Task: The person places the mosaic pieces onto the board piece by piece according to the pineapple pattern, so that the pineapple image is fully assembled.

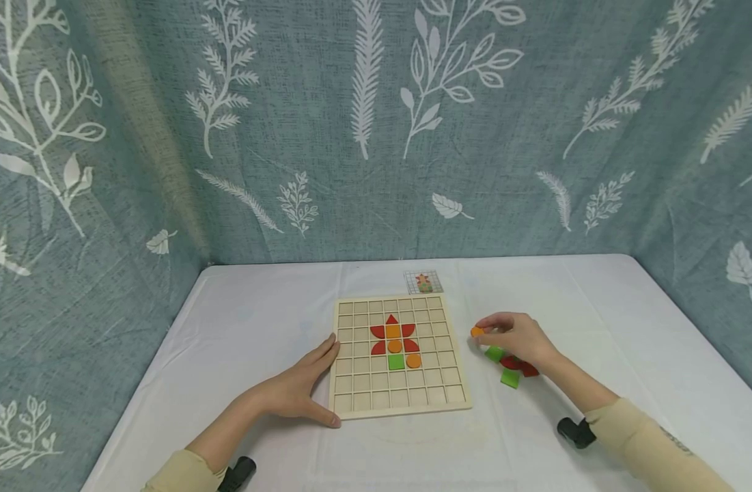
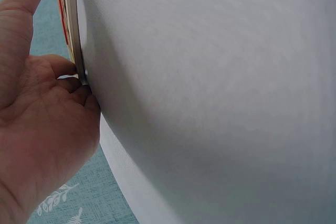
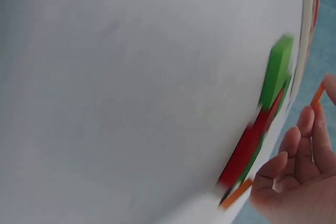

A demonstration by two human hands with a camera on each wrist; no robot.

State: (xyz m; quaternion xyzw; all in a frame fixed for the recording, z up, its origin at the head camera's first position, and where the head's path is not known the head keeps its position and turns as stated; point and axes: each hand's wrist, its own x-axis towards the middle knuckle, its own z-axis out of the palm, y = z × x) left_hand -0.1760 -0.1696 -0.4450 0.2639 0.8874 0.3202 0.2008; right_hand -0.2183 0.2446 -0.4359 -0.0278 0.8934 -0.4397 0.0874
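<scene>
My left hand (image 1: 298,386) rests along the left edge of the wooden grid board (image 1: 357,403), thumb at the near corner and fingers farther up. On the board are a red triangle (image 1: 391,319), an orange square (image 1: 393,331), red curved pieces (image 1: 408,331), an orange disc (image 1: 395,346) and a green square (image 1: 397,361). Another orange disc (image 1: 414,360) lies to the green square's right. Right of the board, my right hand (image 1: 516,337) pinches an orange disc (image 1: 477,331) between thumb and fingers, above loose pieces. The right wrist view shows that disc (image 3: 317,95) edge-on.
Loose green pieces (image 1: 509,378) and red pieces (image 1: 528,369) lie beneath my right hand. Low in the right wrist view is another orange piece (image 3: 236,194). A pattern card (image 1: 434,281) lies behind the board on the white tablecloth (image 1: 265,301). A leaf-patterned curtain (image 1: 326,205) surrounds the table.
</scene>
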